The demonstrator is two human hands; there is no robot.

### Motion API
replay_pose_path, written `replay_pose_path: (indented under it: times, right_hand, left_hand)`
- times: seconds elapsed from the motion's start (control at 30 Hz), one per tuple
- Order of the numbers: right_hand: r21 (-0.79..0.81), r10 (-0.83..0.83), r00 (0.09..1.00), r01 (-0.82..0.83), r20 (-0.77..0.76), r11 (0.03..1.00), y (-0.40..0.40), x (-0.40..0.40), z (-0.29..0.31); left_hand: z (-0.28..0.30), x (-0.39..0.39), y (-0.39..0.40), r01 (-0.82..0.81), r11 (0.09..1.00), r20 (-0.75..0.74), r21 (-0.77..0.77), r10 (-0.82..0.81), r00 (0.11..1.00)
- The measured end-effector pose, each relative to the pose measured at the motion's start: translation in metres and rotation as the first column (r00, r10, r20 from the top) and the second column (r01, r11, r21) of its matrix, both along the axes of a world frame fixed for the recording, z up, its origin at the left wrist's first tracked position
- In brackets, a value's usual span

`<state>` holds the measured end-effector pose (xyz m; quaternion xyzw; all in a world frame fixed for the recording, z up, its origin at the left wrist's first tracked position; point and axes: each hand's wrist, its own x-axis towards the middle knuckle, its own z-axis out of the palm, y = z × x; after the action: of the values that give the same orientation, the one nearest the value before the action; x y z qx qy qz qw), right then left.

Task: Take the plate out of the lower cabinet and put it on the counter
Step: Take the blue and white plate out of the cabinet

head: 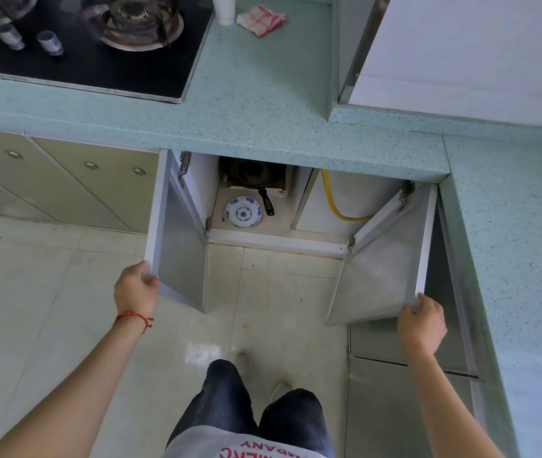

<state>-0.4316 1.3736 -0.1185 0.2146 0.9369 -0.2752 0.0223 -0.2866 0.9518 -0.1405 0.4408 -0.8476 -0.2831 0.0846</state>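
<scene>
**Doors open, plate's right there**

Left hand (136, 285) grips the left door (177, 246), right hand (423, 322) the right door (382, 266). Plate (243, 213) sits on the cabinet floor beside a pan handle (267, 203). I'd crouch, lift it level, then up to the worktop (256, 104).

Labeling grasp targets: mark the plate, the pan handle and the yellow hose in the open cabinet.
plate (243, 212): head view, on the blue motif at its centre.
pan handle (267, 203): head view, midway along the black handle, right of the plate.
yellow hose (332, 202): head view, on the bend in the right compartment.
</scene>
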Motion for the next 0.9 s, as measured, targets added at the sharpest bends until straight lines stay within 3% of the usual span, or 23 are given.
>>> replay_pose_path:
  times: [0.1,0.23,0.37,0.6,0.9]
  right_hand:
    - [0.029,0.121,0.992,-0.120,-0.036,0.992,-0.016,0.005,0.005]
    - [-0.104,0.282,0.958,-0.286,-0.048,0.953,-0.055,0.012,0.010]
    - [-0.157,0.381,0.921,-0.389,-0.081,0.908,-0.101,0.017,0.012]
    - [-0.150,0.542,0.834,-0.551,-0.099,0.821,-0.157,0.018,0.008]
    - [0.024,0.737,0.675,-0.736,-0.048,0.676,-0.179,-0.015,-0.009]
  left_hand:
    - [0.002,-0.005,0.011,0.189,0.976,-0.067,-0.107,-0.197,0.978]
    - [0.008,-0.023,0.034,0.296,0.954,-0.131,0.037,-0.289,0.948]
    - [0.010,-0.038,0.045,0.400,0.917,-0.151,0.004,-0.394,0.906]
    - [0.008,-0.054,0.044,0.563,0.821,0.058,-0.090,-0.560,0.826]
    - [-0.007,-0.079,0.045,0.611,0.784,0.228,-0.109,-0.578,0.783]
